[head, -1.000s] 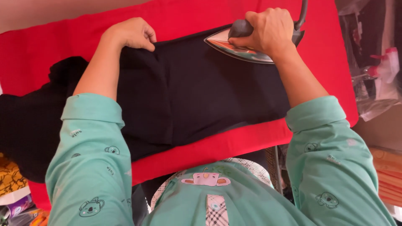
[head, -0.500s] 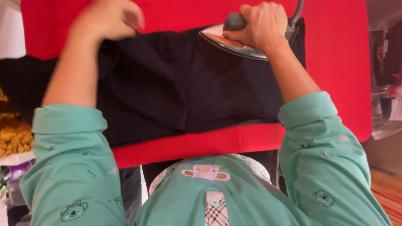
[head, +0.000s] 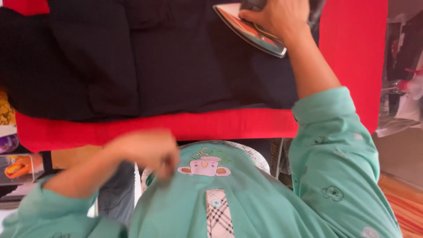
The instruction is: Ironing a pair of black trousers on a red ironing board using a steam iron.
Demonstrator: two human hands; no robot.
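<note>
A black garment lies spread over a red-covered ironing surface. My right hand grips the handle of a clothes iron, whose soleplate rests tilted on the garment's upper right part. My left hand is blurred, off the cloth, with its fingers pinched at the front of my green shirt near the chest. Whether it holds anything but shirt fabric is unclear.
The red surface's near edge runs just in front of my body. A yellow cloth and small objects sit low at the left. Cluttered items and a pale bag stand at the right, beside an orange striped floor covering.
My left hand has left the garment's top and dropped to my shirt front. The view has shifted closer, and the iron stays in my right hand.
</note>
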